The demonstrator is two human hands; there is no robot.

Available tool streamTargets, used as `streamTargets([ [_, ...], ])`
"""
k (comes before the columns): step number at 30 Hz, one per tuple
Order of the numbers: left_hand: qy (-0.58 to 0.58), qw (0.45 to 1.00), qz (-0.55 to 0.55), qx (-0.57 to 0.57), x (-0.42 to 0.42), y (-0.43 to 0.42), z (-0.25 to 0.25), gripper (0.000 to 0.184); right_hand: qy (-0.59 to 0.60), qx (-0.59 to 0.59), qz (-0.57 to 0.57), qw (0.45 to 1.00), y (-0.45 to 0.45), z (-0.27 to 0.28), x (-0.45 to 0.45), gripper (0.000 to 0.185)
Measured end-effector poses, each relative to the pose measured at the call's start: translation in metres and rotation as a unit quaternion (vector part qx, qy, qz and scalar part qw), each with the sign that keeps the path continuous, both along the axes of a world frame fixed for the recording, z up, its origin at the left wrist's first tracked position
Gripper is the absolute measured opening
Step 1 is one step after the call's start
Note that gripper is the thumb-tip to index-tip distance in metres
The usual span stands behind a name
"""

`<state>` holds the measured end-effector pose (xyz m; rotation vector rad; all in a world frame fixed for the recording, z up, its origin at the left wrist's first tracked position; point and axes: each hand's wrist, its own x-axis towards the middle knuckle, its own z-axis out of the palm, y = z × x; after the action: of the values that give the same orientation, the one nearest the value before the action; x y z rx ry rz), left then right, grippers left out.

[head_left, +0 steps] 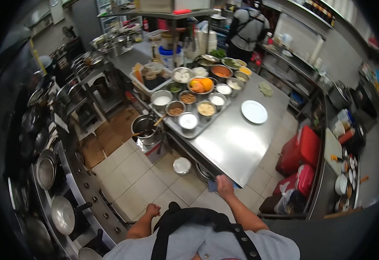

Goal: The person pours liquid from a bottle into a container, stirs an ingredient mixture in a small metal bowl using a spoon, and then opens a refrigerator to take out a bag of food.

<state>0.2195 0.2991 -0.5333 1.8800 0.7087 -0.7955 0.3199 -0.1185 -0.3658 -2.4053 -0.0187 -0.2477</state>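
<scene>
Room between right hand (225, 187) and white plate (254, 112); steel bowls (188, 127), perhaps touching, obstruct leftward.

Legible texts, labels, brands, numbers or signs: none. Bottles (321, 9) on upper shelf (312, 14): too small and blurred to read. Blue-and-white tub (170, 56) on table (228, 147): likewise too blurred for reading.

Worktop (228, 151): shiny metal surface, light glaring off it toward the near corner.
Metal tray (199, 131): along the left edge, crowded with metal bowls (188, 121).
White plate (254, 112): lies flat, set in from the right edge.
Pale green item (265, 89): near the far right corner, too blurred to identify.
Plastic bin (155, 89): at the left edge, beyond the tray.
</scene>
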Motion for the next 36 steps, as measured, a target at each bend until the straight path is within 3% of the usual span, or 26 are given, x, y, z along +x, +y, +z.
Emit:
streamTargets([
  [4,0.039,0.998,0.044,0.014,-0.005,0.046,-0.008,0.035,-0.172,-0.019,-0.094,0.98,0.011,0.042,0.074,0.016],
  [6,0.039,0.995,0.085,0.029,-0.006,0.059,0.004,0.043,-0.161,-0.103,-0.108,0.976,0.006,0.037,0.09,0.022],
  [7,0.042,0.995,0.065,0.056,-0.004,0.06,0.034,0.05,-0.155,-0.144,-0.117,0.97,0.008,0.036,0.095,0.026],
  [8,0.027,0.995,0.047,0.078,-0.008,0.077,-0.004,0.054,-0.147,-0.155,-0.114,0.97,0.011,0.035,0.099,0.028],
  [10,0.029,0.991,0.047,0.122,-0.008,0.088,0.0,0.053,-0.126,-0.178,-0.114,0.969,0.02,0.043,0.098,0.032],
  [16,-0.004,0.994,0.006,0.106,-0.024,0.1,-0.009,0.045,-0.109,-0.192,-0.107,0.969,0.02,0.051,0.096,0.03],
  [19,0.029,0.995,0.093,-0.007,-0.037,0.095,-0.057,0.041,-0.118,-0.194,-0.109,0.968,0.021,0.048,0.095,0.029],
  [20,-0.015,0.993,0.089,-0.076,-0.036,0.09,-0.056,0.037,-0.122,-0.193,-0.109,0.967,0.02,0.048,0.095,0.029],
  [21,-0.185,0.963,-0.169,0.101,-0.038,0.09,-0.063,0.032,-0.127,-0.194,-0.108,0.967,0.019,0.048,0.096,0.029],
  [22,-0.332,0.809,-0.403,0.27,-0.037,0.091,-0.07,0.029,-0.133,-0.195,-0.108,0.966,0.018,0.046,0.095,0.029],
  [24,-0.327,0.823,-0.407,0.227,-0.04,0.095,-0.076,0.029,-0.139,-0.195,-0.112,0.965,0.017,0.042,0.095,0.03],
  [25,-0.264,0.838,-0.431,0.208,-0.031,0.096,-0.08,0.027,-0.138,-0.193,-0.114,0.965,0.017,0.042,0.096,0.03],
  [27,-0.219,0.785,-0.536,0.222,-0.013,0.097,-0.084,0.027,-0.138,-0.187,-0.117,0.966,0.015,0.042,0.096,0.03],
  [28,-0.221,0.727,-0.605,0.237,-0.004,0.094,-0.084,0.027,-0.146,-0.184,-0.117,0.965,0.015,0.042,0.096,0.03],
  [29,-0.182,0.804,-0.522,0.22,0.003,0.093,-0.08,0.024,-0.153,-0.182,-0.116,0.964,0.016,0.043,0.096,0.029],
  [31,-0.11,0.951,-0.237,0.167,0.018,0.088,-0.067,0.022,-0.152,-0.167,-0.113,0.968,0.015,0.044,0.095,0.029],
  [32,-0.095,0.976,-0.127,0.146,0.023,0.084,-0.057,0.022,-0.156,-0.162,-0.11,0.968,0.014,0.044,0.095,0.029],
  [36,-0.098,0.989,-0.026,0.112,0.045,0.049,-0.011,0.024,-0.161,-0.126,-0.101,0.974,0.008,0.042,0.095,0.027],
])
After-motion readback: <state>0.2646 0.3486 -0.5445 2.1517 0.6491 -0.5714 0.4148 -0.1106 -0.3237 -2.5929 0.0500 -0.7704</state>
